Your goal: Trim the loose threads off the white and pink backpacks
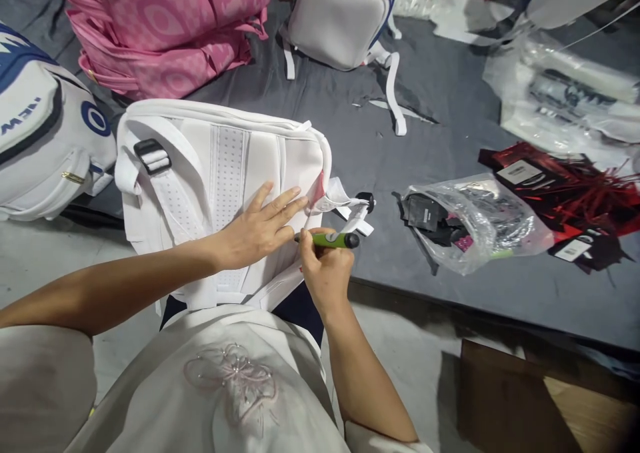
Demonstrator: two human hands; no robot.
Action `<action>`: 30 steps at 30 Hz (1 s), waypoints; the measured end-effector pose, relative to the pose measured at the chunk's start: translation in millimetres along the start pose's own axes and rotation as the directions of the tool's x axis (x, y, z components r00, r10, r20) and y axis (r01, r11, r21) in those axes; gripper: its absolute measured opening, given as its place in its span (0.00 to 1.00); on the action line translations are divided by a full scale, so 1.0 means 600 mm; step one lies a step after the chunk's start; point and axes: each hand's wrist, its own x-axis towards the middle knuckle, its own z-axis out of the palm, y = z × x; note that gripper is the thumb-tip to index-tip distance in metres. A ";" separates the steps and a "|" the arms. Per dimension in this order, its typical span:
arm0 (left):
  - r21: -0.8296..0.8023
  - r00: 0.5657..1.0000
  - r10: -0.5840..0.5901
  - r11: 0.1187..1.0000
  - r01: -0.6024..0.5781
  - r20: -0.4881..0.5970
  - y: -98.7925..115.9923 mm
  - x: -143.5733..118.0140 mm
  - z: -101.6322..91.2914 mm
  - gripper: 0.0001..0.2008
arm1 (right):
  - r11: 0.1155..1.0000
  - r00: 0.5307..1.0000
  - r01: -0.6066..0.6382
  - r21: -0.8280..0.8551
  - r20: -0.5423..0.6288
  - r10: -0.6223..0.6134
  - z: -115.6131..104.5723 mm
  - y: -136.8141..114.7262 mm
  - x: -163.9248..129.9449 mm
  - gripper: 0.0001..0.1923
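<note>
White backpack (220,186) lies back-panel up, just left of the clear bag (475,216); soft, padded, light by judgement. Left hand (257,230) presses flat, fingers spread. Right hand (325,270) grips green pen (330,240), tip probably touching the strap (350,206).

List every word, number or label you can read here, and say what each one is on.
"NEW": blue letters on the white and blue backpack at the left edge, cut off.
"ORK": blue letters on the grey and white backpack at the top, cut off.
White tags on the red and black packets: too small to read.
</note>
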 end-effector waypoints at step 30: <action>-0.098 0.997 -0.072 0.993 0.069 -0.028 -0.003 -0.019 0.019 0.08 | 0.992 0.959 0.014 -0.122 0.283 0.022 -0.014 -0.024 0.054 0.16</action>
